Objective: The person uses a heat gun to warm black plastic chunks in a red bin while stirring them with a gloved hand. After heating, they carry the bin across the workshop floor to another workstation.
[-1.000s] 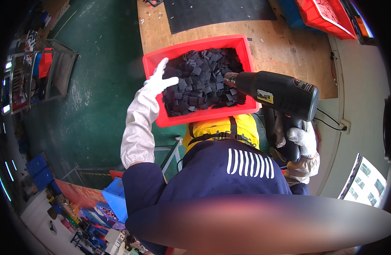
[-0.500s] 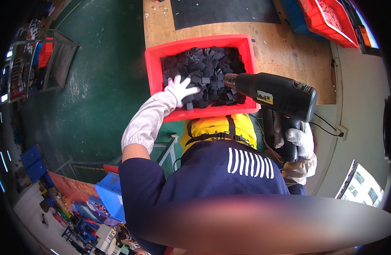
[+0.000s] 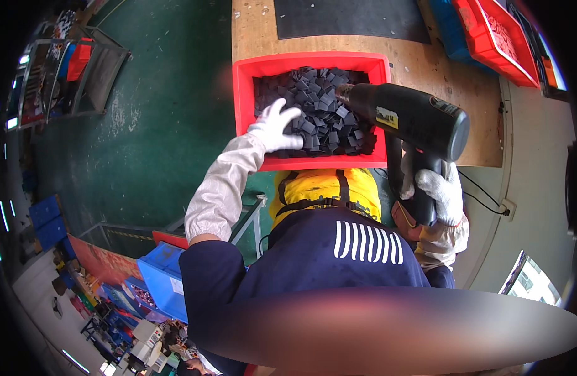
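1. In the head view, a red tub [image 3: 243,103] heaped with small black square pieces [image 3: 323,119] lies just past 12 o'clock. It stands at the near edge of the wooden table [image 3: 479,125], probably to keep the whole heap within easy reach.
2. At the tub's 8 o'clock is the gloved left hand [image 3: 273,130], over the pieces, fingers spread, with nothing seen in its grasp. Coming in across the near left corner seems to keep it clear of the nozzle.
3. At the tub's 4 o'clock, the gloved right hand [image 3: 446,194] is closed around the handle of a black heat gun [image 3: 420,116]. The grip lies low beneath the body, presumably so that the nozzle, at the tub's 2 o'clock, points in over the pieces.
4. Whether the left fingertips touch the pieces cannot be told. The gun covers part of the tub's right wall, its trigger is hard to make out, and the tub's underside is hidden. Towards 5 o'clock, a blurred oval [image 3: 388,332] masks the lower edge; the black sheet [image 3: 351,19] is cut off at 12 o'clock.
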